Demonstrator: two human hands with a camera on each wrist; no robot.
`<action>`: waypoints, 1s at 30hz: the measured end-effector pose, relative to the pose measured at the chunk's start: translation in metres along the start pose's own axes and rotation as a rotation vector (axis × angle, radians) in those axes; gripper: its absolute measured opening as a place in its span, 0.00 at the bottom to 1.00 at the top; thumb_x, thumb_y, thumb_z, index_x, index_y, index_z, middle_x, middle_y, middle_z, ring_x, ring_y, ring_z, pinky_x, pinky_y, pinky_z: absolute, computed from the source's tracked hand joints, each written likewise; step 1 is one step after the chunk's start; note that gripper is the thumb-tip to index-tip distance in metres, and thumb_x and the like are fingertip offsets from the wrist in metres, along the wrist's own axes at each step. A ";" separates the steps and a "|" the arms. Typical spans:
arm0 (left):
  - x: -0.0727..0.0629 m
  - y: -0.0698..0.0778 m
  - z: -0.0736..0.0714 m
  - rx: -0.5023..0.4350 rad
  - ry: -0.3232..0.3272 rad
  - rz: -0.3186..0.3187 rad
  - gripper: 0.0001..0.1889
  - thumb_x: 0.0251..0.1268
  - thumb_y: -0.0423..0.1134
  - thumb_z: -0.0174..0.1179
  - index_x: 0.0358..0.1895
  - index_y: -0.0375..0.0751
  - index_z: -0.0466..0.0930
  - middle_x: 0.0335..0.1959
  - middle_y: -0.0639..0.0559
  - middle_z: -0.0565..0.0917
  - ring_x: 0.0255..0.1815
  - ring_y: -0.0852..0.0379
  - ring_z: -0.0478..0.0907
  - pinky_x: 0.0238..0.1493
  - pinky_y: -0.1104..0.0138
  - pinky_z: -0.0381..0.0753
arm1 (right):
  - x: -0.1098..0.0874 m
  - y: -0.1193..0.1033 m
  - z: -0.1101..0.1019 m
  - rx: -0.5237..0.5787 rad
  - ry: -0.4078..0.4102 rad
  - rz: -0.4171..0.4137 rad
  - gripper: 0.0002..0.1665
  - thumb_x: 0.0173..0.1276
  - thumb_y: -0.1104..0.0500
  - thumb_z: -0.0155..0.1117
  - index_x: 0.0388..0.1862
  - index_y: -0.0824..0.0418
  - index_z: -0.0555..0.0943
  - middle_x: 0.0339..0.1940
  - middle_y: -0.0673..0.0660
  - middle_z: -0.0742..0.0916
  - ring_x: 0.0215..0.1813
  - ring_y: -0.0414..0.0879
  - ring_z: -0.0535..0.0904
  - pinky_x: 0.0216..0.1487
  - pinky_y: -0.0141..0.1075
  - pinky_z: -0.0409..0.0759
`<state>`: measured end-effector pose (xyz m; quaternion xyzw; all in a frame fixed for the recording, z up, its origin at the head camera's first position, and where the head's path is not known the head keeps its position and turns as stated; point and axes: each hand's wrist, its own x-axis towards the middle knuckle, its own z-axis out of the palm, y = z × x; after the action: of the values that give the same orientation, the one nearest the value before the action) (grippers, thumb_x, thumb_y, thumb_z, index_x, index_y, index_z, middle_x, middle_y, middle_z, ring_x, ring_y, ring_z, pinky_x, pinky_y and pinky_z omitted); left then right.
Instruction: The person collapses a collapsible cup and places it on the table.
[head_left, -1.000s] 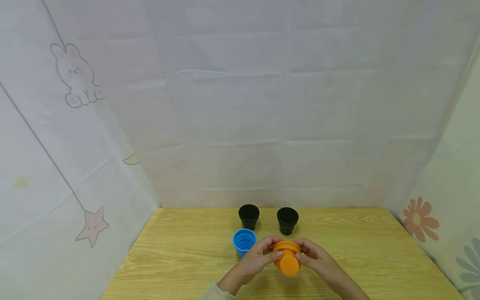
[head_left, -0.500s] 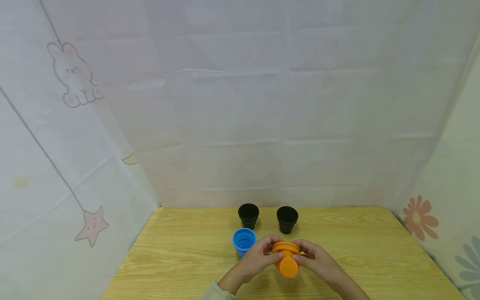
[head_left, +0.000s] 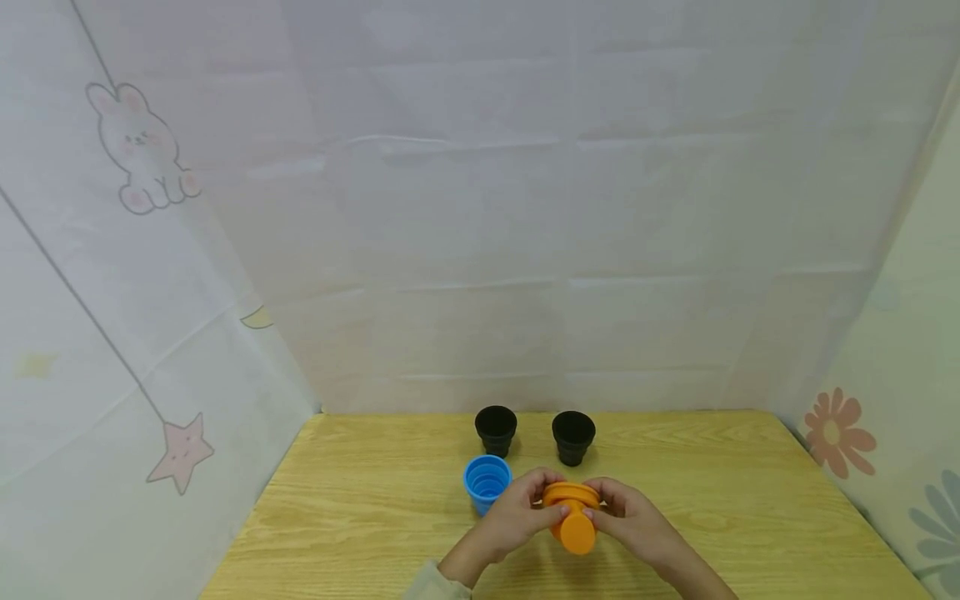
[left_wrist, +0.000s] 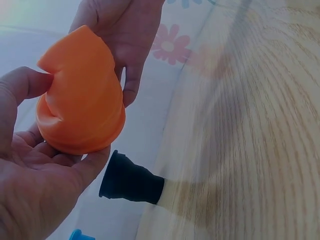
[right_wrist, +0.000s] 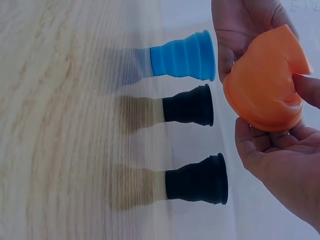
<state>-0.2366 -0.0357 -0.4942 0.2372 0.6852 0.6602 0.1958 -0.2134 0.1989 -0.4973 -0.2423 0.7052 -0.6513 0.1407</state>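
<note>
Both hands hold an orange collapsible cup [head_left: 577, 533] above the near part of the table, its round base turned toward the head camera. The left hand [head_left: 517, 512] grips it from the left, thumb pressing into the soft wall and fingers curled under the rim. From the other side the right hand [head_left: 633, 521] grips it the same way. In the left wrist view the orange cup [left_wrist: 82, 95] looks dented under the thumb. The right wrist view also has the orange cup [right_wrist: 267, 82] creased beside the right thumb. A blue collapsible cup [head_left: 487, 482] stands upright just left of the left hand.
Two black collapsible cups, one at back left [head_left: 496, 429] and one at back right [head_left: 573, 436], stand upright beyond the hands. The wooden table [head_left: 360, 475] meets a pale cloth backdrop [head_left: 480, 250] at its far edge.
Both hands keep their grip on the orange cup, which has barely shifted. The whole head view has drifted slightly; the blue and black cups stay in place.
</note>
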 end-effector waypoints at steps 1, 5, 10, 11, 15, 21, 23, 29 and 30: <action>0.000 0.001 0.001 0.008 0.006 -0.004 0.16 0.72 0.38 0.63 0.58 0.37 0.75 0.51 0.51 0.80 0.46 0.55 0.79 0.47 0.68 0.85 | 0.000 0.000 0.000 -0.007 0.006 0.001 0.23 0.79 0.60 0.58 0.63 0.76 0.71 0.53 0.64 0.80 0.49 0.43 0.82 0.53 0.32 0.83; 0.000 0.003 0.003 0.046 0.032 0.002 0.15 0.71 0.35 0.63 0.56 0.37 0.76 0.50 0.51 0.81 0.44 0.56 0.80 0.46 0.68 0.85 | 0.001 0.000 0.001 -0.026 0.032 0.021 0.24 0.78 0.58 0.59 0.62 0.75 0.72 0.55 0.65 0.81 0.49 0.44 0.82 0.52 0.33 0.84; 0.001 0.004 0.004 0.097 0.054 0.009 0.14 0.70 0.35 0.64 0.54 0.38 0.78 0.48 0.53 0.82 0.43 0.58 0.79 0.47 0.69 0.85 | 0.003 0.000 0.004 -0.085 0.090 0.047 0.23 0.77 0.56 0.61 0.60 0.72 0.74 0.55 0.66 0.81 0.49 0.45 0.82 0.52 0.32 0.84; 0.001 0.004 0.004 0.107 0.058 0.008 0.13 0.69 0.35 0.65 0.54 0.38 0.78 0.48 0.54 0.82 0.43 0.59 0.79 0.47 0.69 0.85 | 0.003 0.001 0.004 -0.101 0.102 0.049 0.23 0.77 0.56 0.62 0.60 0.72 0.75 0.55 0.66 0.81 0.48 0.46 0.81 0.51 0.32 0.84; 0.002 0.003 0.003 0.143 0.068 0.021 0.13 0.68 0.34 0.65 0.53 0.39 0.79 0.46 0.55 0.82 0.42 0.60 0.79 0.47 0.70 0.85 | 0.002 0.001 0.005 -0.155 0.136 0.054 0.20 0.76 0.56 0.63 0.58 0.70 0.77 0.55 0.64 0.83 0.49 0.45 0.82 0.51 0.31 0.83; 0.003 0.000 0.002 0.233 0.095 0.075 0.11 0.63 0.34 0.67 0.48 0.40 0.82 0.41 0.57 0.84 0.36 0.64 0.79 0.41 0.73 0.84 | 0.001 0.002 0.006 -0.254 0.183 -0.024 0.16 0.76 0.58 0.63 0.56 0.66 0.81 0.52 0.61 0.86 0.50 0.40 0.82 0.51 0.30 0.82; 0.004 0.000 0.002 0.257 0.104 0.082 0.11 0.63 0.35 0.67 0.48 0.40 0.82 0.40 0.59 0.84 0.35 0.65 0.79 0.40 0.74 0.83 | 0.001 0.003 0.007 -0.282 0.207 -0.045 0.15 0.76 0.57 0.63 0.55 0.65 0.82 0.50 0.59 0.87 0.48 0.39 0.82 0.50 0.31 0.82; 0.005 -0.001 0.001 0.248 0.112 0.076 0.11 0.64 0.36 0.67 0.49 0.41 0.82 0.40 0.58 0.85 0.34 0.64 0.80 0.38 0.74 0.83 | 0.000 0.004 0.009 -0.373 0.272 -0.126 0.15 0.75 0.59 0.63 0.55 0.65 0.82 0.48 0.58 0.89 0.45 0.36 0.83 0.45 0.31 0.84; 0.005 -0.001 0.001 0.239 0.113 0.072 0.11 0.65 0.36 0.67 0.49 0.41 0.82 0.40 0.58 0.85 0.34 0.64 0.80 0.38 0.74 0.83 | 0.001 0.004 0.009 -0.403 0.283 -0.156 0.14 0.75 0.60 0.64 0.55 0.65 0.82 0.48 0.58 0.89 0.44 0.36 0.83 0.45 0.31 0.85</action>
<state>-0.2404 -0.0323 -0.4949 0.2456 0.7600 0.5928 0.1033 -0.2099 0.1905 -0.5026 -0.2258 0.8124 -0.5341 -0.0611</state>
